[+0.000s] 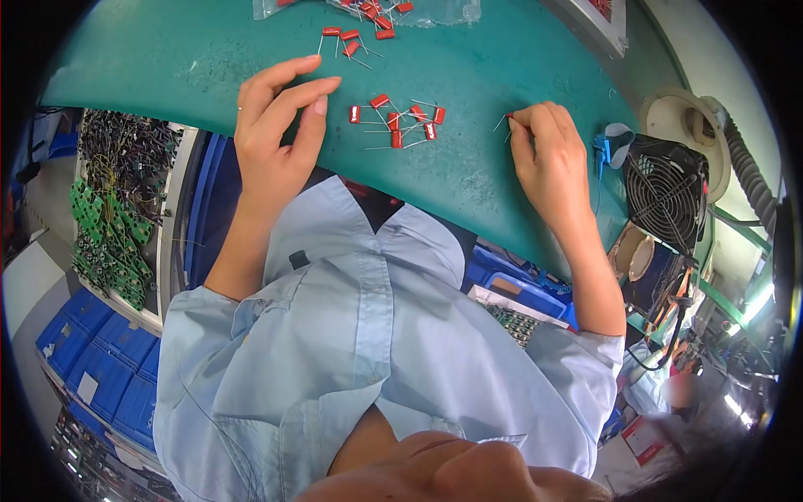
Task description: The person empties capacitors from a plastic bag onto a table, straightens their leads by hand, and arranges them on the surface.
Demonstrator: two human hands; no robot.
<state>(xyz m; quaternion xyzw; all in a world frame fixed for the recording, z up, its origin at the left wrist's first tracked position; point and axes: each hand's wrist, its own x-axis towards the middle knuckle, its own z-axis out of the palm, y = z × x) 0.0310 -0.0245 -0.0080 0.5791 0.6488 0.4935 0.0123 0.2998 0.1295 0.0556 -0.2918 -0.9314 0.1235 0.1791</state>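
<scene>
My right hand (548, 151) pinches a small red film capacitor (509, 115) between thumb and fingertips, over the right part of the green mat. Most of its body is hidden by the fingers; its thin leads stick out downward to the left. My left hand (280, 121) hovers over or rests on the mat with its fingers apart and nothing visible in them. Between the hands lies a loose group of several red capacitors (396, 138), their wire leads crossing at different angles. A few more capacitors (350, 48) lie just beyond my left fingertips.
A clear plastic bag (443, 10) with red capacitors lies at the far edge. On the right stand a black fan (665, 188) and a blue clip (602, 151). A tray of circuit boards (109, 243) and blue bins (104, 360) are at left.
</scene>
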